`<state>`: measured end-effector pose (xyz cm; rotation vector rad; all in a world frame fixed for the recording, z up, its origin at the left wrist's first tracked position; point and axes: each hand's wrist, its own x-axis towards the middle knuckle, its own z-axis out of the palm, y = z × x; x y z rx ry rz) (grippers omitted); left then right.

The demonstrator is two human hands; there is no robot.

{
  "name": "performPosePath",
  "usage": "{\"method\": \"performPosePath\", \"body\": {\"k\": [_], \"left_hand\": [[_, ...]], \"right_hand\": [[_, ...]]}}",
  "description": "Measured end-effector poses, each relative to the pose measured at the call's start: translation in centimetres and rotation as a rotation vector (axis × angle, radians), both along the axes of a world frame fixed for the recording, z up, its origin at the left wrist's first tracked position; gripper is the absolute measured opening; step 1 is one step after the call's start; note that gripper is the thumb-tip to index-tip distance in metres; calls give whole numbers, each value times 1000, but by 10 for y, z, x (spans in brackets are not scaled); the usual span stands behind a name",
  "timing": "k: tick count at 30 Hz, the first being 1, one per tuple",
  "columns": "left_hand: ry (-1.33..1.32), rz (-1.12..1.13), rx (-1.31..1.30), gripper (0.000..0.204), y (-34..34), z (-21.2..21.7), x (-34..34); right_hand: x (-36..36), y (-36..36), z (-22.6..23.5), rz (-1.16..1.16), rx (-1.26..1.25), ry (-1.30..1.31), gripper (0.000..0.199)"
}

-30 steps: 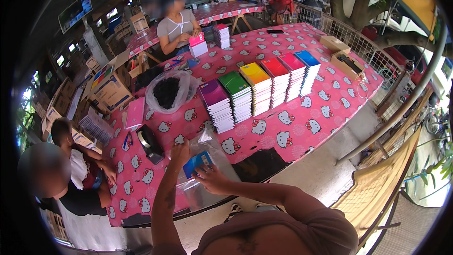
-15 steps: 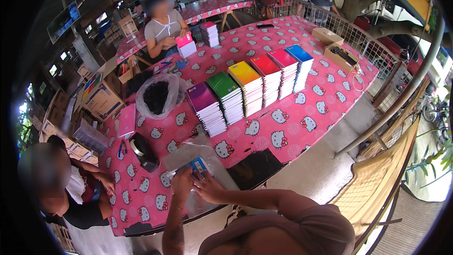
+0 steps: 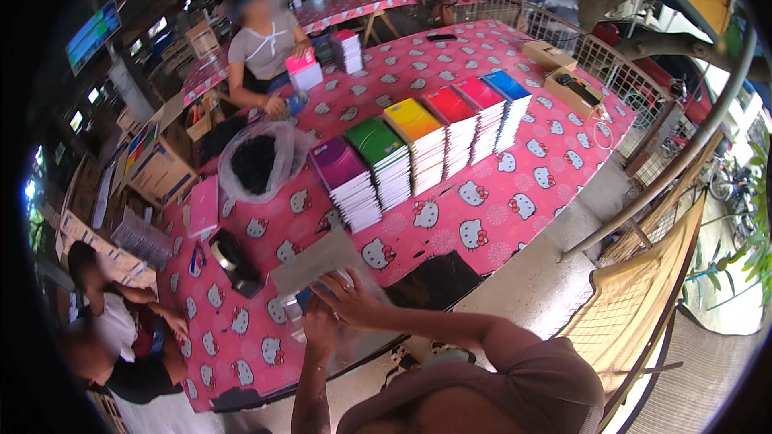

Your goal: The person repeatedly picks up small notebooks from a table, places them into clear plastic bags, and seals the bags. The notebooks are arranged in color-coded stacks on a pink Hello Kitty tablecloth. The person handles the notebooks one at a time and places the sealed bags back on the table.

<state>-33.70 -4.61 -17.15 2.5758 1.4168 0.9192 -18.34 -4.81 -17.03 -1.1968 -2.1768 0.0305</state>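
Observation:
At the table's near edge lies a sheet of clear plastic [image 3: 310, 261] with a blue-covered item [image 3: 303, 297], probably a notebook, mostly hidden under my hands. My left hand [image 3: 319, 323] is closed at the blue item's edge; what its fingers grip, if anything, is hidden. Crossing just above it, my right hand [image 3: 351, 299] rests on the plastic with fingers stretched out. A black tape dispenser [image 3: 235, 264] stands to the left of my hands. Beyond them is a row of spiral notebook stacks, from a purple stack [image 3: 344, 165] to a blue stack [image 3: 507, 87].
A plastic bag of black material [image 3: 256, 162] sits left of the stacks, near a pink notebook [image 3: 204, 206]. A person [image 3: 265, 48] handles pink notebooks across the table; another person [image 3: 133, 329] sits at the left. Cardboard boxes [image 3: 161, 165] crowd the left side. A black patch [image 3: 434, 289] covers the near edge.
My right hand has shifted up and left over the blue item, hiding more of it. My left hand has moved slightly down. The person across has lowered one hand toward the table.

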Motion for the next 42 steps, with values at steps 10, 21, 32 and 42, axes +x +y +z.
{"method": "performPosePath", "body": {"k": [10,21,32,42], "left_hand": [[191,210,-215,20,84,33,-40],[284,275,-229,36,8,14,-76],[-1439,537,-411,12,113,12,-160],[-1297,508,-391,21,113,-12,-179]], "right_hand": [[11,1,-13,25,156,-409,31],[18,-2,-6,43,119,-303,34],[19,-3,0,84,128,-276,38],[23,4,-9,116,145,-269,41]]}}
